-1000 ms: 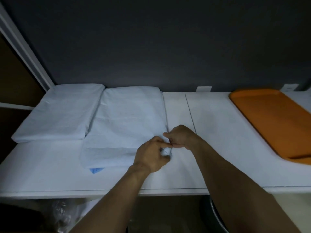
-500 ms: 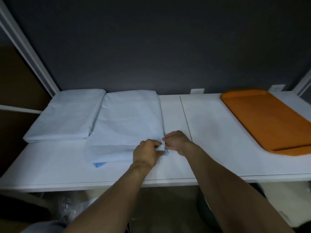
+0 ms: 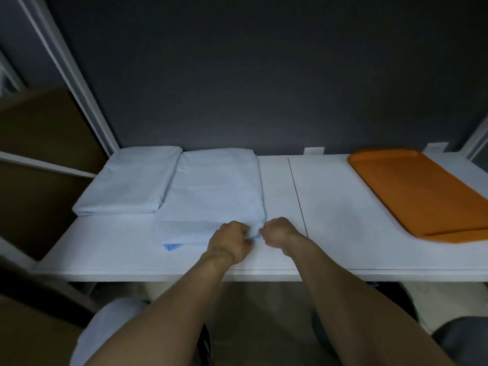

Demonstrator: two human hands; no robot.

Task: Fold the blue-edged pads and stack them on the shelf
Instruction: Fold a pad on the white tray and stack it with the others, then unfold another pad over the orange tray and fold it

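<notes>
Orange tray (image 3: 412, 191) at right end of shelf (image 3: 330, 207), cut off by frame. Two pad piles: folded pad (image 3: 211, 196) left of middle, pad stack (image 3: 126, 186) in back left corner. Left hand (image 3: 229, 241) pinches the folded pad's near right corner. Right hand (image 3: 280, 232) is curled against the same corner, grip unclear.

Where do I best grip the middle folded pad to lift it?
Grip the middle pad along its near edge, from the shelf front: it lies flat and limp, its far end reaches the wall, and the left pad adjoins its left side.
</notes>
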